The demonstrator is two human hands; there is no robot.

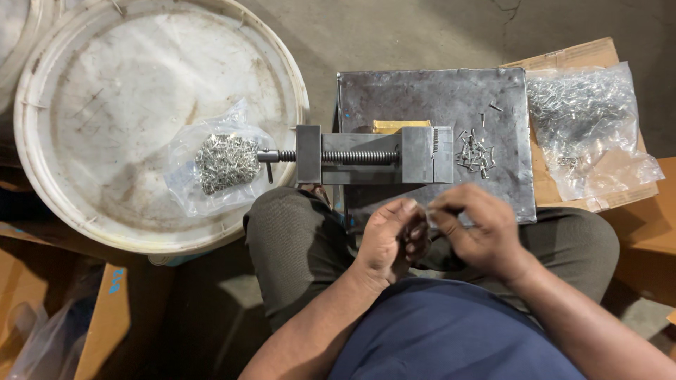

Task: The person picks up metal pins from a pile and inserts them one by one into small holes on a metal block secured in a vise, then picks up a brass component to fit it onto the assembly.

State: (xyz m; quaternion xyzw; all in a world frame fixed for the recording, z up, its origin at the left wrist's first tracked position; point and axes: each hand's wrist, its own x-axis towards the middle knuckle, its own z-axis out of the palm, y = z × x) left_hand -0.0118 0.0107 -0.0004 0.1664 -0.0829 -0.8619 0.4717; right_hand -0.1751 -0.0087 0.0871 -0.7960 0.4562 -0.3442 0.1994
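Bare forearms, left hand, right hand — navy-blue top, perhaps short-sleeved, olive-grey trousers

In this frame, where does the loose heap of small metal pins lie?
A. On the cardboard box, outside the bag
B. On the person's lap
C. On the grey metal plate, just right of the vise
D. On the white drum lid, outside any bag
C: the loose pins lie bare on the metal plate, just right of the vise; the other pins visible sit in plastic bags.

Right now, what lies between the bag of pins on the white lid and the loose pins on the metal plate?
In the head view, a small steel vise spans the gap between the bag of pins and loose pins; its screw handle points toward the bag.
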